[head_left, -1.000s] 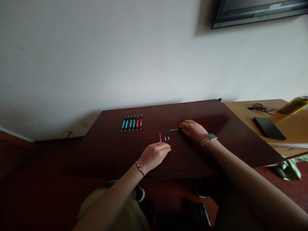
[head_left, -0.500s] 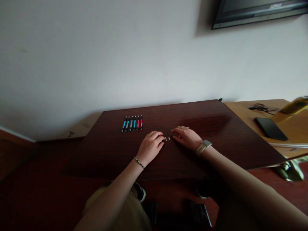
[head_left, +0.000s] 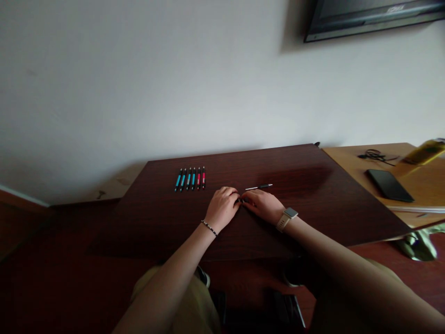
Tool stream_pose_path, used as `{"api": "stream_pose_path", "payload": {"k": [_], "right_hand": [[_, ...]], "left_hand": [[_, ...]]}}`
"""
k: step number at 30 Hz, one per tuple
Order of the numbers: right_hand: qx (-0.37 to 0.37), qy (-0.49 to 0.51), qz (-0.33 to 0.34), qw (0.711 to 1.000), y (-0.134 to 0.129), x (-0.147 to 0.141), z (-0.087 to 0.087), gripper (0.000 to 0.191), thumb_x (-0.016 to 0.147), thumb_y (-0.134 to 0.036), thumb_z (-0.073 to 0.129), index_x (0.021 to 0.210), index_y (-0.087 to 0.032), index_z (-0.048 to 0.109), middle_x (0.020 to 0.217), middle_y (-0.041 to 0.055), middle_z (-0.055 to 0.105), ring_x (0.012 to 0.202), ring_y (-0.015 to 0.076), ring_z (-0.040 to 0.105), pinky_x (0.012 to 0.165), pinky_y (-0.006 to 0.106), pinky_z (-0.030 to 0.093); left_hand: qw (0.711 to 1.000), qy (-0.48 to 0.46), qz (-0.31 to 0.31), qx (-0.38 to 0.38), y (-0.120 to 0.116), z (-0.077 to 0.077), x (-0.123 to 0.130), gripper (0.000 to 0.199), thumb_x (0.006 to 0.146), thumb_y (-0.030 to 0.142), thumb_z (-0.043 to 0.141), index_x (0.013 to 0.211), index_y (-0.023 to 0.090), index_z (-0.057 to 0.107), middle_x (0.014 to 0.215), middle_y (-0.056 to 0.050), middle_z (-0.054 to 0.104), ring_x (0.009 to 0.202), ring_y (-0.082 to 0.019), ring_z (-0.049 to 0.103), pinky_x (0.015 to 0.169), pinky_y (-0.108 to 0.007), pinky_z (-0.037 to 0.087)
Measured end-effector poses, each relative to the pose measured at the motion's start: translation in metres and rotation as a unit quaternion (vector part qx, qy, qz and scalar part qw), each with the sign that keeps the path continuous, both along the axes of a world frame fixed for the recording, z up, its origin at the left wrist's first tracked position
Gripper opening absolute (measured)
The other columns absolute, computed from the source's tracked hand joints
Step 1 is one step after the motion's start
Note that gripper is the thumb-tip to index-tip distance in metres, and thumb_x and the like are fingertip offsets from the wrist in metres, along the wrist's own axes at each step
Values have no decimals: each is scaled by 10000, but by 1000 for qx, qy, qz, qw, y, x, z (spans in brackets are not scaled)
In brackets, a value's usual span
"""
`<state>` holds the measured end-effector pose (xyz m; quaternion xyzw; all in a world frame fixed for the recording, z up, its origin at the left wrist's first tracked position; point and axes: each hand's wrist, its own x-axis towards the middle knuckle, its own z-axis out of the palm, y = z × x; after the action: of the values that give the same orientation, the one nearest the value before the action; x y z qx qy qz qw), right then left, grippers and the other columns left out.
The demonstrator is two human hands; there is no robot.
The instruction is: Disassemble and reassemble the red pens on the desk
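Observation:
On the dark table my left hand (head_left: 223,205) rests with its fingers curled closed. My right hand (head_left: 265,204) faces it, fingers bent together, and the fingertips of both almost meet. Small pieces show between the fingertips, too little visible to name; what each hand holds is hidden. Just behind my right hand lies a black pen part with a thin silvery end (head_left: 259,187). Off to the left, several pens lie side by side in a row, blue-banded pens (head_left: 183,180) and two with red bands, among them a red pen (head_left: 203,178).
The dark wooden table (head_left: 278,162) stands against a pale wall. At its right a lighter wooden table (head_left: 347,162) bears a black phone (head_left: 388,184), a coiled black cable (head_left: 377,156) and a yellow bottle-like object (head_left: 426,152). A screen (head_left: 368,21) hangs above.
My hands have moved together, the right one leftward, over the spot where two small light pieces lay between them. The black pen part behind my right hand is now uncovered.

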<state>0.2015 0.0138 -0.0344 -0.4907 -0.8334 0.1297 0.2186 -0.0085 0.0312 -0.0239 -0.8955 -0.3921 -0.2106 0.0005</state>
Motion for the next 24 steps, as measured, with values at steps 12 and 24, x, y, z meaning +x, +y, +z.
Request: {"api": "stream_pose_path", "payload": {"k": [12, 24], "right_hand": [[-12, 22, 1, 1000, 1, 8, 1, 130, 1003, -270, 644, 1092, -267, 738, 1002, 38, 738, 896, 195, 683, 784, 280, 479], [-16, 1, 2, 1000, 4, 17, 6, 153, 1004, -235, 643, 1038, -276, 786, 1028, 33, 744, 927, 188, 676, 808, 272, 462]], "left_hand": [[1000, -4, 3, 2, -1, -3, -3, 101, 936, 242, 741, 1029, 209, 759, 1152, -63, 712, 1117, -244, 615, 981, -409, 508], [1000, 5, 1, -7, -4, 0, -2, 64, 972, 188, 681, 942, 205, 736, 1125, -45, 721, 1095, -236, 615, 957, -397, 496]]}}
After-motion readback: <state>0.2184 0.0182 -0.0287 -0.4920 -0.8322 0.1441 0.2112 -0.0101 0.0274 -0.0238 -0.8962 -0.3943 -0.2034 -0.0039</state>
